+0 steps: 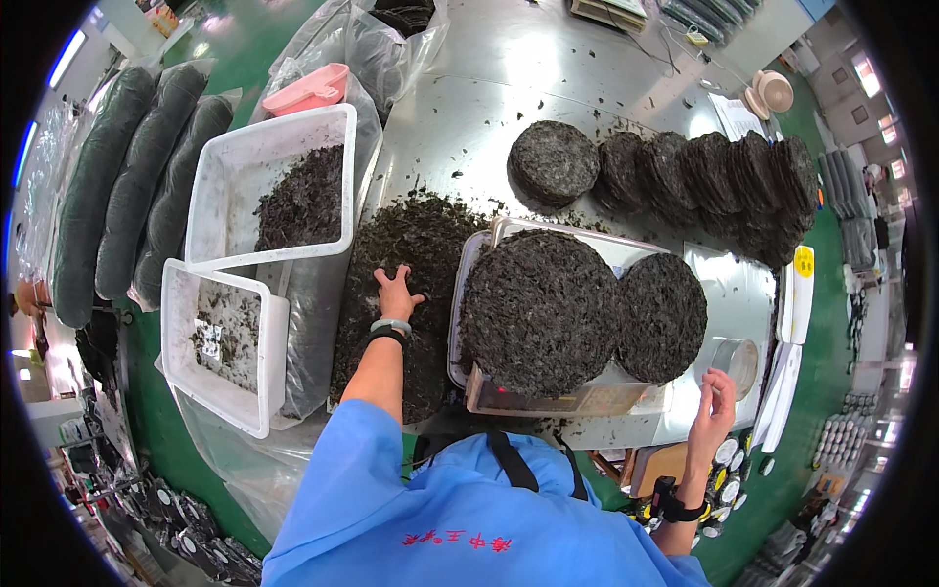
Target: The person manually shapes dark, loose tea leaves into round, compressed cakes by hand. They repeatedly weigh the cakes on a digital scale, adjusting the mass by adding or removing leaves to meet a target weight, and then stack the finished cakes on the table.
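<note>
Two discs: black, rough, flaky, edges meeting.
Loose flakes: black, green-tinged, heaped at nine o'clock from discs.
Left hand: fingers spread apart on flakes.
Right hand: four o'clock from discs, fingers loosely curled.

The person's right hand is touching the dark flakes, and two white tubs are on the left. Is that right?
Not quite: the head view shows the left hand touching the dark flakes. The right hand is away from them. The two white tubs are on the left.
</note>
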